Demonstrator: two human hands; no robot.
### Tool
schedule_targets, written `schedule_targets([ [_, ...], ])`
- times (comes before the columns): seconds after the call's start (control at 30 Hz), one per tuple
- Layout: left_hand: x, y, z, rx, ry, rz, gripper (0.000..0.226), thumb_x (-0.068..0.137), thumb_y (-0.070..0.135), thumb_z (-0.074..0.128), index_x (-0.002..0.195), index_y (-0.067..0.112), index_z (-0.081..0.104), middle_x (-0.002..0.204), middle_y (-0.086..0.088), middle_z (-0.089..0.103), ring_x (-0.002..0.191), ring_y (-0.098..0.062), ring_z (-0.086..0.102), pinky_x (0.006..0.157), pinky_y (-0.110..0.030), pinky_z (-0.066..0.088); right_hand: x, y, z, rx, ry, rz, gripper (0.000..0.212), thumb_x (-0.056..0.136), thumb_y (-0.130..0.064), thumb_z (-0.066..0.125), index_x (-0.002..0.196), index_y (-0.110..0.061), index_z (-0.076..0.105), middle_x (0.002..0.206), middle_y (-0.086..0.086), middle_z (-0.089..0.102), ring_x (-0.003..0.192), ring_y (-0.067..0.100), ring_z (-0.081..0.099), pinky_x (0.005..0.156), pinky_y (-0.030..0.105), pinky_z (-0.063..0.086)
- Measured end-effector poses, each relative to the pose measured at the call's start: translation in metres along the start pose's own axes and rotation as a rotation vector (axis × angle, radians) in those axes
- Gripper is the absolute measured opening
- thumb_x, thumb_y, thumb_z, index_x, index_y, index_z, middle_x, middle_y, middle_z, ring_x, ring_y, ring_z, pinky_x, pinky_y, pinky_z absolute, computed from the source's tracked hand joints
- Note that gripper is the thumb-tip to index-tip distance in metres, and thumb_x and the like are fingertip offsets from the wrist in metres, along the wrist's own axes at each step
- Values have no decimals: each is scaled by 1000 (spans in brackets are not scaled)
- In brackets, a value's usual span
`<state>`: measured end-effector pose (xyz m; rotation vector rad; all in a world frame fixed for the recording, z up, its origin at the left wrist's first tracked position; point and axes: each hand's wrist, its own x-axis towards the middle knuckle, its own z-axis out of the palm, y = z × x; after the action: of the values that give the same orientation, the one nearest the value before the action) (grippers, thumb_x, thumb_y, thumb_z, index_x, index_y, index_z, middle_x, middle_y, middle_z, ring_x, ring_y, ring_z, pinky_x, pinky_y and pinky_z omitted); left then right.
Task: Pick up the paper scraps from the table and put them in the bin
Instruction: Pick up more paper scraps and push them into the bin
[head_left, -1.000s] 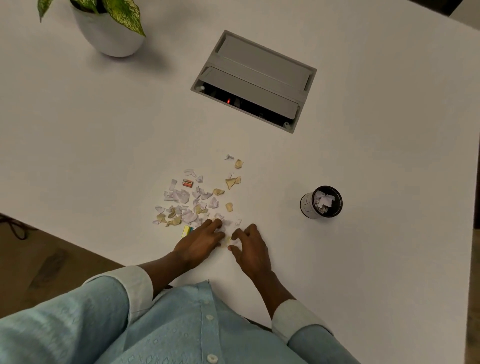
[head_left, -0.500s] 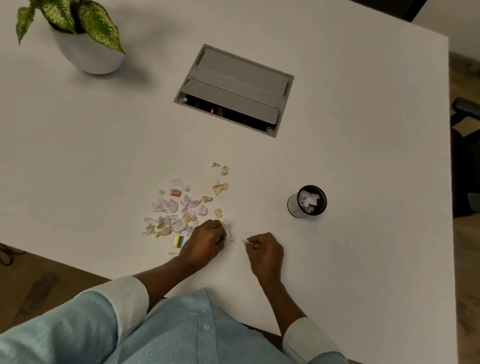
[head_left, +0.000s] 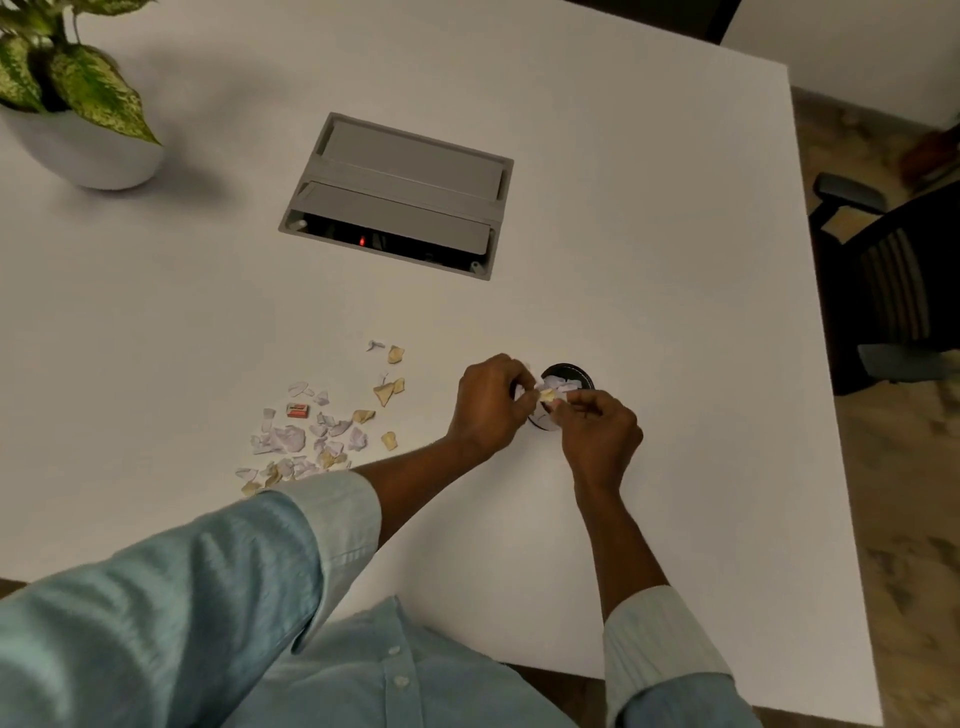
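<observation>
Paper scraps (head_left: 322, 434) lie scattered on the white table (head_left: 675, 260), well to the left of the small black bin (head_left: 569, 375), with a small red piece (head_left: 298, 410) among them. A second ago both hands were down at the near edge of that pile; half a second ago each had closed on a scrap there. Now both have come across to the bin and meet over its near rim. The left hand (head_left: 491, 405) has its fingertips pinched shut on a yellowish scrap (head_left: 546, 396), held right above the bin's mouth. The right hand (head_left: 597, 431) is curled closed beside it, thumb and forefinger pressed together at the same scrap; whether it holds a piece of its own cannot be told. White scraps already lie inside the bin. The left forearm and its pale blue sleeve (head_left: 311, 525) now cross the near edge of the pile, hiding the yellow-green piece seen there earlier. Well beyond the bin sits a grey cable box (head_left: 400, 192) set into the table, and far to the bin's left a potted plant (head_left: 72, 119). A dark chair (head_left: 893, 291) stands off to the bin's right, past the table edge.
</observation>
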<state>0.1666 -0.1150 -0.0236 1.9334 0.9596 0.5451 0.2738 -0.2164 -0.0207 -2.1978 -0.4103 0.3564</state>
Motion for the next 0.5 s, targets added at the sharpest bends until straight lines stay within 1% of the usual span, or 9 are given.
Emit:
schedule_targets([
  [0.03,7,2,5,0,-8,-14,8,84,14,83,85,11,75,86,-4,73,68,-19,64,66,-40,57,6,-2,-1,-6,-6,15,21,73,-17,90,89,-10,78,84,3,77,75,14,73,72,29,61],
  [0.07,13,3,10,10,-18,-25,8,84,14,82,85,11,75,86,-4,74,69,-19,64,67,-41,57,12,-3,-1,-18,-14,30,20,73,-16,90,89,-10,78,83,4,77,75,16,73,72,32,62],
  [0.17,28,4,24,60,-54,-39,4,83,12,79,86,11,76,85,-3,73,73,-18,64,70,-43,58,26,-4,1,-76,-42,49,19,74,-13,88,89,-9,77,82,4,77,75,18,73,73,35,62],
  [0.23,34,4,31,88,-85,-37,5,83,12,77,88,10,77,89,-6,75,79,-21,66,74,-43,57,32,-2,2,-109,-51,41,15,77,-8,83,91,-9,76,83,4,76,78,21,72,74,35,61],
  [0.33,40,5,39,115,-160,-27,13,87,13,75,99,7,78,98,-10,75,88,-25,68,80,-41,56,38,0,1,-151,-51,17,15,82,-5,75,96,-10,75,89,6,76,82,23,71,71,28,55],
  [0.5,38,12,45,80,-232,35,21,98,14,62,113,6,75,110,-12,74,100,-28,68,87,-42,54,41,4,-2,-156,-32,-43,16,87,-13,74,103,-10,72,96,6,75,88,23,70,75,28,53],
])
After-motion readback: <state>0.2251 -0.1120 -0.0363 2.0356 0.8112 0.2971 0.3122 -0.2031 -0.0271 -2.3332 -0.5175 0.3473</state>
